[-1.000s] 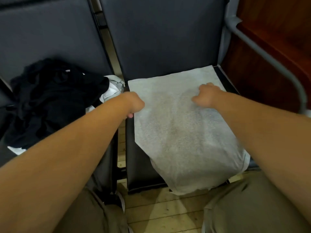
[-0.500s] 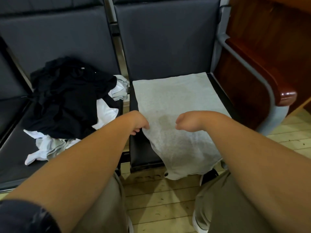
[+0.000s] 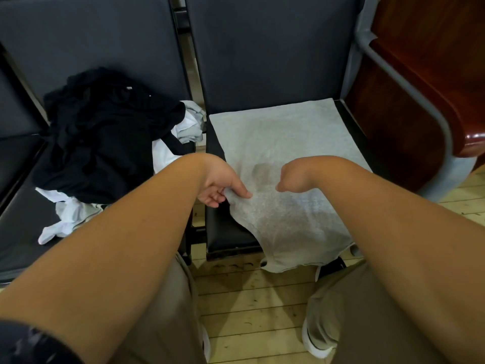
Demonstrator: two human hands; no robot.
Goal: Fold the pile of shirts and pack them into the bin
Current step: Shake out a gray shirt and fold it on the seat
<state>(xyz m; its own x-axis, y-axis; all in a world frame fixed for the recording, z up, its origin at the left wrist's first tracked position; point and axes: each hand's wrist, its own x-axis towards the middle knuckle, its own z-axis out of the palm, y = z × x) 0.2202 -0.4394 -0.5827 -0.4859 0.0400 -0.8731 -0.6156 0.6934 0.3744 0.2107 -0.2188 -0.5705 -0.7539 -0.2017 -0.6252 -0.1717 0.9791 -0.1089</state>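
- Left hand point(image 3: 220, 185) pinches the grey shirt point(image 3: 283, 158)'s left edge; I can't tell the right hand point(image 3: 291, 177)'s grip.
- The shirt's front end overhangs the bench point(image 3: 225, 232); an uneven pull could drag it to the floor point(image 3: 249, 298).

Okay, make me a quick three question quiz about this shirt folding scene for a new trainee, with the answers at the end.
1. True or false: the grey shirt hangs over the seat's front edge.
2. What lies on the left seat? A) a folded stack B) an unfolded pile of black and white shirts C) a bin
3. Which of the hands pinches the grey shirt's left edge?

Key: 1. True. 2. B. 3. The left hand; the right hand is curled, its grip hidden.
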